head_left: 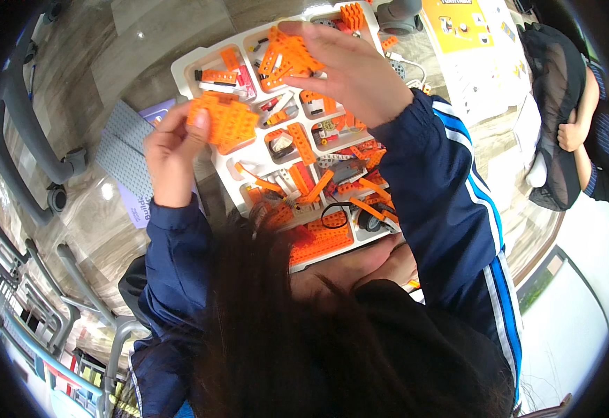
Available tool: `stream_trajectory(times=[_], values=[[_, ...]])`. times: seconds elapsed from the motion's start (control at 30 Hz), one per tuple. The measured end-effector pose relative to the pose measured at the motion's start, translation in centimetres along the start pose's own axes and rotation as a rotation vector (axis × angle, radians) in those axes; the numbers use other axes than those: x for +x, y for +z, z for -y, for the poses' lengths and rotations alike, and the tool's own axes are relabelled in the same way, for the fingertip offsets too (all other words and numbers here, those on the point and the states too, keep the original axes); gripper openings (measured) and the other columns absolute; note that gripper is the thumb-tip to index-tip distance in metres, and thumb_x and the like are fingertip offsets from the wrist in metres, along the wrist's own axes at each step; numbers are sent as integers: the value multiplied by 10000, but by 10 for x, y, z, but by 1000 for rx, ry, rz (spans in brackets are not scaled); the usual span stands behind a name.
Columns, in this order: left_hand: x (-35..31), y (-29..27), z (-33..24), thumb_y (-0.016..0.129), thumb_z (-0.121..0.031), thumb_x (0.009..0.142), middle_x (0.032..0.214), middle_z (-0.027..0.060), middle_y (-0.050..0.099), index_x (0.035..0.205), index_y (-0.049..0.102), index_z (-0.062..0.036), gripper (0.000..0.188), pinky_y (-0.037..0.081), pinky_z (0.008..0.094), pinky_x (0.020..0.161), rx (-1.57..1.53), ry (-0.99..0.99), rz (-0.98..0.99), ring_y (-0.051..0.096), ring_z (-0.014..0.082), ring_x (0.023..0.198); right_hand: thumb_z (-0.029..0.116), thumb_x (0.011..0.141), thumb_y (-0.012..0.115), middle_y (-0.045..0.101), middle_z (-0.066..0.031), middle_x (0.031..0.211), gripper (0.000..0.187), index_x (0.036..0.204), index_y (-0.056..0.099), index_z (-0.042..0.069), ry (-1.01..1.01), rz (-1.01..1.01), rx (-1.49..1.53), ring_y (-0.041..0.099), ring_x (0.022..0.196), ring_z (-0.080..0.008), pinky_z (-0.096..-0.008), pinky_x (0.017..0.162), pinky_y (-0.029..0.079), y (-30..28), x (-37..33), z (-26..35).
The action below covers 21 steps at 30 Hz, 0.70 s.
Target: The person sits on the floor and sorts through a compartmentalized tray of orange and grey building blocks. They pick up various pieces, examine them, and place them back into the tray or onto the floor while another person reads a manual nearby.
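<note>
My left hand (179, 143) pinches a cluster of orange building bricks (233, 124) above the left side of a white sorting tray (231, 182), thumb on top. My right hand (349, 70) reaches over the far part of the tray. Its fingers and thumb are curved around more orange bricks (294, 57), which partly cover the compartment below. Inside the tray's compartments lie orange beams (301, 143), a large orange plate (325, 240), a black band (334, 216) and small mixed parts. Hair and my right sleeve hide some of the tray's near side.
A grey studded baseplate (126, 146) lies on a purple booklet (133, 205) to the left. Wheeled chair legs (25, 139) stand at the far left, with another chair foot (398, 17) behind the tray. White printed sheets (482, 76) and a seated person (562, 125) are at right.
</note>
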State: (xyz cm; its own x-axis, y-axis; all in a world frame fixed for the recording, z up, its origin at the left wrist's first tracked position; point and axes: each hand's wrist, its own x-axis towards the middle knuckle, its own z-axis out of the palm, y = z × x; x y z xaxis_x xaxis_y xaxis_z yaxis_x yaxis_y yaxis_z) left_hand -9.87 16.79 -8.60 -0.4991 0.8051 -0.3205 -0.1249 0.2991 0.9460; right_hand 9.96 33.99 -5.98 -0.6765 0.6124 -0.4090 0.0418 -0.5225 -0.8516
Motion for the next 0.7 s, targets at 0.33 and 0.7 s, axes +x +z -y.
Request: stream_trajectory(times=[0.33, 0.7], values=[[8, -9, 10, 683, -69, 941, 1053, 63, 689, 1227, 649, 48, 311, 481, 223, 789, 6, 30, -168, 635, 101, 869, 191, 864, 748, 585, -108, 1239, 406, 1254, 657, 124, -619, 128, -1380, 622, 1053, -257, -342, 837, 548, -5, -19, -22], [0, 2, -2, 742, -62, 854, 1158, 106, 667, 1220, 683, -16, 374, 430, 212, 614, 449, 268, -159, 588, 57, 710, 56, 866, 685, 607, -124, 1164, 240, 1105, 679, 77, -566, 95, -1085, 653, 923, -228, -308, 769, 540, -15, -26, -40]])
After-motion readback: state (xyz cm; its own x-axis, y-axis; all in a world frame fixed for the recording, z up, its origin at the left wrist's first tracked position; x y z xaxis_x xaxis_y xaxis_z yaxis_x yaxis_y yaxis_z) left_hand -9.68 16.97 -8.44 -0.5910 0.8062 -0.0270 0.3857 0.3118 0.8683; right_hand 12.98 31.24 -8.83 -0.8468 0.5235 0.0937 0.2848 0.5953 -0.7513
